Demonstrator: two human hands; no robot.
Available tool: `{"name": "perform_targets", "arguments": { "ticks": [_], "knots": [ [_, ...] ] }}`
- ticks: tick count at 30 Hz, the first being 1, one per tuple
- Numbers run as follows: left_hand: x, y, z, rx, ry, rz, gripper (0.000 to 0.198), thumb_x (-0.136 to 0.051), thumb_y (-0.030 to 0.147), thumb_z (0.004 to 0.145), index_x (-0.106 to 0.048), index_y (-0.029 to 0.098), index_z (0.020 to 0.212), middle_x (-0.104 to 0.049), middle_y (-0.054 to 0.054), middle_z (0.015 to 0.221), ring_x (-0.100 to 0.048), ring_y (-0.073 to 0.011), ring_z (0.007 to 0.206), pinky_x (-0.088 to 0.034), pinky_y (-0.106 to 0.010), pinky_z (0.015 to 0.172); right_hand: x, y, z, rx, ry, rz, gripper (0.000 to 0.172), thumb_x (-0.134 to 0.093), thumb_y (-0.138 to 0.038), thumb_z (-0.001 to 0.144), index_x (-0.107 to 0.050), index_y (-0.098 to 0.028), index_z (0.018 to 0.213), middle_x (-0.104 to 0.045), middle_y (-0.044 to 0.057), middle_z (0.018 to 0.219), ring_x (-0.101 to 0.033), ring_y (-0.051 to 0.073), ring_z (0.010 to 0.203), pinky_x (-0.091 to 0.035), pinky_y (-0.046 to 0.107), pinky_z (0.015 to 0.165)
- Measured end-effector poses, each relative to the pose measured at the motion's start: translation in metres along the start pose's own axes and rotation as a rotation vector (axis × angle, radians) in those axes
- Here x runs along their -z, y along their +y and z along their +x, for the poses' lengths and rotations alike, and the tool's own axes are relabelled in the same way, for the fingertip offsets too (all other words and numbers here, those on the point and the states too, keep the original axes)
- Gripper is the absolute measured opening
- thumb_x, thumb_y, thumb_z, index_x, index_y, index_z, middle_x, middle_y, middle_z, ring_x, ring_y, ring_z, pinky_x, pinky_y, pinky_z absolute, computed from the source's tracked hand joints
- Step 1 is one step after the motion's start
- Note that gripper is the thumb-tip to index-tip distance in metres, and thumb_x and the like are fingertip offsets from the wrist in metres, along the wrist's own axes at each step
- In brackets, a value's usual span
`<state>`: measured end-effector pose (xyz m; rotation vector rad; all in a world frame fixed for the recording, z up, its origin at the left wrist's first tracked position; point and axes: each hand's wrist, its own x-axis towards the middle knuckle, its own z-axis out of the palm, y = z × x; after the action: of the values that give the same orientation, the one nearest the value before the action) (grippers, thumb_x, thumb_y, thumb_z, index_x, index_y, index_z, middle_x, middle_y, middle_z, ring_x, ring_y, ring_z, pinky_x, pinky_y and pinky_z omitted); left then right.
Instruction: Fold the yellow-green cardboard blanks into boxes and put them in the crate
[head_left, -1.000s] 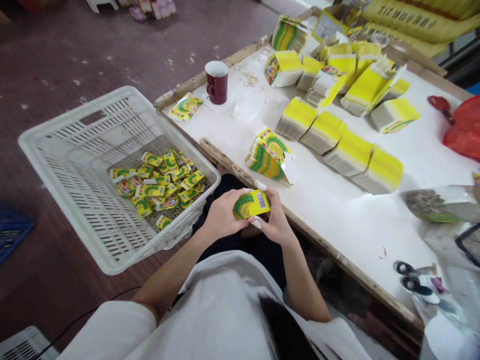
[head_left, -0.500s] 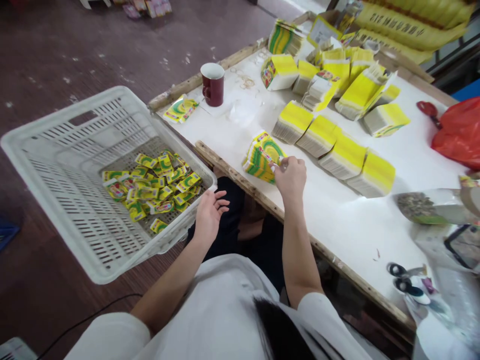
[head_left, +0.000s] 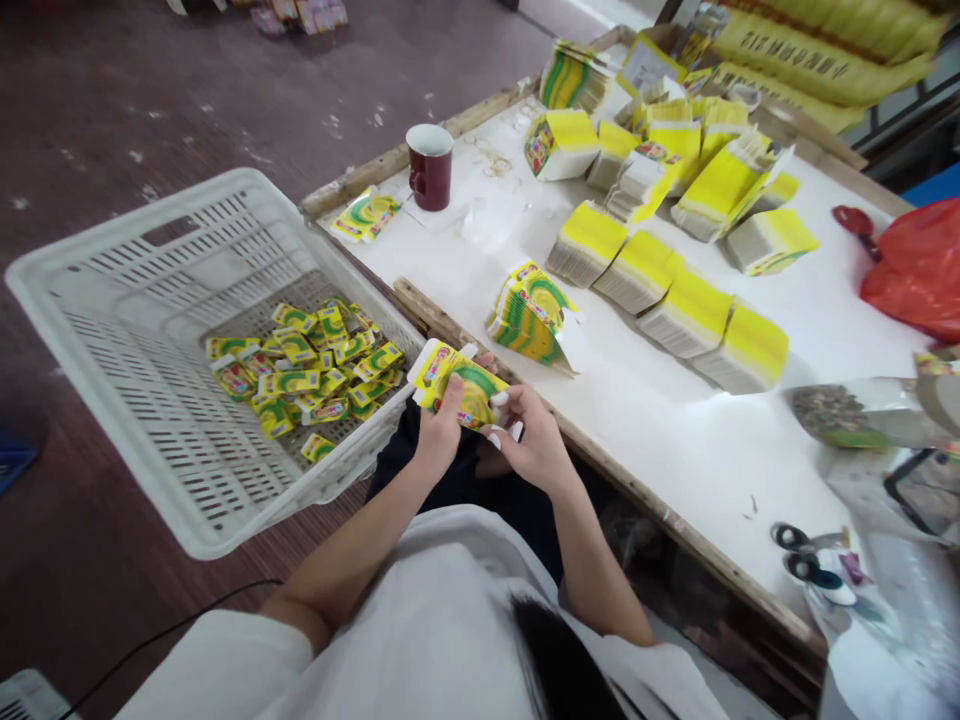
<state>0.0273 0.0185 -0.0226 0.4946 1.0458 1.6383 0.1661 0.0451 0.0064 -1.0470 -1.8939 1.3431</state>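
Between my two hands is a yellow and green printed carton with white flaps showing at its left end. My left hand grips its left part, thumb on top and fingers underneath. At the right end, my right hand pinches the carton with thumb and fingers. Just beyond on the table, a fanned stack of flat cartons leans over. To my left stands a white plastic crate with many small folded boxes lying in its bottom.
A maroon mug and a flat packet sit near the table's left corner. Several carton bundles line the middle of the white table. At the right are a red bag and scissors.
My right hand has brought a carton from the stack back toward me over the table edge. My left hand has moved from the crate's rim and taken hold of that carton.
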Motion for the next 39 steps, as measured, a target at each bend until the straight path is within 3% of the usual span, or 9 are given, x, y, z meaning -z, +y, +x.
{"name": "perform_targets", "arguments": {
  "ticks": [5,9,14,21,24,28,31,34,39],
  "knots": [
    [-0.006,-0.003,-0.010,-0.049,-0.015,0.066,0.043,-0.068,0.063,0.084,-0.073,0.022,0.093,-0.075,-0.009,0.096,-0.068,-0.0287,0.111,-0.057,-0.040,0.092,-0.007,0.007,-0.011,-0.037,0.021,0.174,0.031,-0.077,-0.032,0.081,-0.053,-0.024,0.099,-0.058,-0.001,0.088,-0.054,0.014,0.073,-0.047,0.028,0.068],
    [-0.010,0.000,-0.009,-0.023,0.046,-0.109,0.051,-0.073,0.070,0.072,-0.064,0.021,0.081,-0.066,-0.003,0.074,-0.070,-0.0223,0.080,-0.058,-0.033,0.072,-0.018,0.009,-0.015,-0.052,-0.110,0.271,0.043,-0.084,-0.037,0.075,-0.052,-0.025,0.101,-0.058,-0.002,0.090,-0.054,0.014,0.077,-0.048,0.028,0.071],
    [-0.007,0.003,-0.001,-0.106,0.092,-0.014,0.054,-0.077,0.069,0.069,-0.055,0.020,0.072,-0.054,0.004,0.066,-0.053,-0.0092,0.056,-0.049,-0.023,0.056,-0.028,0.011,-0.012,-0.114,-0.020,0.287,0.051,-0.085,-0.037,0.074,-0.049,-0.025,0.107,-0.058,-0.003,0.088,-0.055,0.013,0.074,-0.047,0.026,0.067],
    [0.009,0.003,0.002,-0.061,0.043,0.125,0.044,-0.092,0.049,0.060,-0.069,0.019,0.083,-0.072,0.002,0.073,-0.068,-0.0149,0.066,-0.057,-0.028,0.068,-0.004,0.018,-0.004,-0.101,0.093,0.302,0.020,-0.073,-0.036,0.084,-0.063,-0.023,0.096,-0.066,-0.001,0.081,-0.062,0.015,0.071,-0.051,0.028,0.067],
    [0.017,0.006,0.004,-0.031,0.034,0.124,0.042,-0.086,0.056,0.068,-0.073,0.018,0.082,-0.076,-0.002,0.075,-0.073,-0.0199,0.072,-0.060,-0.034,0.075,0.009,0.016,-0.004,-0.034,0.146,0.159,0.007,-0.064,-0.028,0.089,-0.068,-0.024,0.094,-0.071,0.001,0.084,-0.066,0.018,0.073,-0.054,0.031,0.067],
    [0.031,0.034,0.010,-0.006,-0.144,0.133,0.076,-0.060,0.084,0.074,-0.073,0.019,0.111,-0.078,-0.014,0.111,-0.073,-0.0313,0.106,-0.056,-0.046,0.097,0.030,0.005,-0.006,0.267,0.275,-0.264,0.022,-0.057,-0.012,0.092,-0.072,-0.027,0.095,-0.074,0.002,0.089,-0.066,0.020,0.086,-0.055,0.035,0.079],
    [0.035,0.059,0.011,-0.059,-0.317,0.434,0.093,-0.066,0.087,0.063,-0.063,0.021,0.128,-0.066,-0.017,0.138,-0.062,-0.0360,0.128,-0.046,-0.050,0.109,0.036,-0.005,-0.010,0.483,0.199,-0.534,0.027,-0.058,-0.008,0.093,-0.073,-0.030,0.093,-0.075,0.000,0.089,-0.061,0.021,0.092,-0.050,0.040,0.096],
    [0.024,0.067,0.005,0.008,-0.498,0.909,0.090,-0.089,0.064,0.054,-0.059,0.019,0.126,-0.071,-0.015,0.125,-0.067,-0.0367,0.116,-0.051,-0.049,0.100,0.027,-0.006,-0.014,0.570,0.100,-0.579,0.028,-0.059,-0.009,0.093,-0.072,-0.032,0.101,-0.074,-0.001,0.094,-0.060,0.022,0.102,-0.034,0.047,0.118],
    [0.004,0.052,-0.011,-0.057,-0.470,1.143,0.052,-0.076,0.040,0.073,-0.054,0.022,0.116,-0.072,-0.005,0.103,-0.071,-0.0265,0.093,-0.054,-0.038,0.082,0.004,0.009,-0.016,0.232,0.516,-0.068,0.066,-0.073,-0.034,0.085,-0.045,-0.031,0.145,-0.054,0.010,0.144,-0.048,0.029,0.138,-0.035,0.052,0.119]
  ]
}}
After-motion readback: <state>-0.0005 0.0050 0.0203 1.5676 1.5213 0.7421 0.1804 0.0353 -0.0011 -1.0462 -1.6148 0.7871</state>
